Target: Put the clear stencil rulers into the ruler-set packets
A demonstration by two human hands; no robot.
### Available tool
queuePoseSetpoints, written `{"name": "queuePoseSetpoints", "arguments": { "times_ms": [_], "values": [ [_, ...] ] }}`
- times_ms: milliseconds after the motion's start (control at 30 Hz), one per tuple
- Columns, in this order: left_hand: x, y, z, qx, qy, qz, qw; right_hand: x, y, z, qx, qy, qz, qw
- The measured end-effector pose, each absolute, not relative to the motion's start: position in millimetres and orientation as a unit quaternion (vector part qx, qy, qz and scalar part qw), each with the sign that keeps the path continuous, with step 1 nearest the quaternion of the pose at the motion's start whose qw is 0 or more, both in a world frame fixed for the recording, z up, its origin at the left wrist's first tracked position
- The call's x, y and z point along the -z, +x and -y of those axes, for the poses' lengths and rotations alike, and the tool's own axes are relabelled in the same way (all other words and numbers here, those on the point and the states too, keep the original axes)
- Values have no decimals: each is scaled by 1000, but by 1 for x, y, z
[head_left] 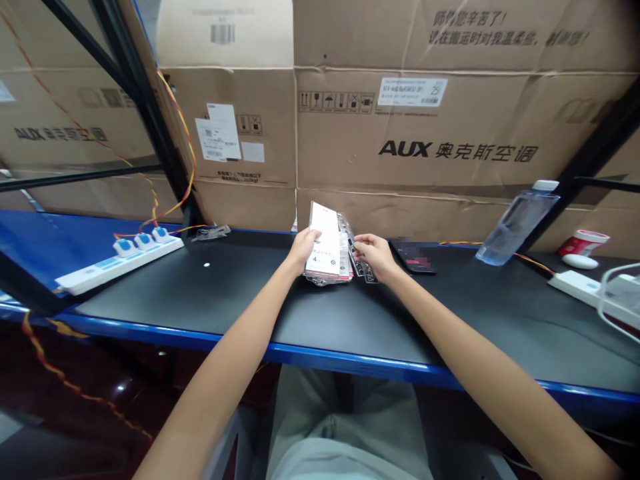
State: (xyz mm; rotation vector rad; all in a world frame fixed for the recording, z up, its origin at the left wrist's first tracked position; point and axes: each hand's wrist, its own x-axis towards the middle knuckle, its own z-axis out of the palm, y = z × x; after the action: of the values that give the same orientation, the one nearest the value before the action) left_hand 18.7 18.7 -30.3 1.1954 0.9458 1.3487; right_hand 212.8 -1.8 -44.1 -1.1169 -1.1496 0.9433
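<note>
Holding what, those two hands?

I see the left hand (303, 248) pinching a flat white card pack (324, 241) by its edge, thumb on the front. The pack stands tilted up on the smooth black table mat (200, 300), in the middle, near the back.

And the right hand (373, 257)?

Its fingers are curled, pinching a thin clear plastic strip (361, 267) just beside the pack. I think the strip is bumpy, but it is too small for me to tell.

Anything else close?

A flat dark phone (413, 257) lies just beside the right hand. Big brown cardboard boxes (410, 133) stand behind.
</note>
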Motion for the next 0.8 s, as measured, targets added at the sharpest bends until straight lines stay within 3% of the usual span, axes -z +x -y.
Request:
{"name": "queuePoseSetpoints", "arguments": {
  "times_ms": [800],
  "values": [
    [29, 19, -18, -593, 490, -380, 513, 41, 214, 7, -394, -494, 495, 596]
  ]
}}
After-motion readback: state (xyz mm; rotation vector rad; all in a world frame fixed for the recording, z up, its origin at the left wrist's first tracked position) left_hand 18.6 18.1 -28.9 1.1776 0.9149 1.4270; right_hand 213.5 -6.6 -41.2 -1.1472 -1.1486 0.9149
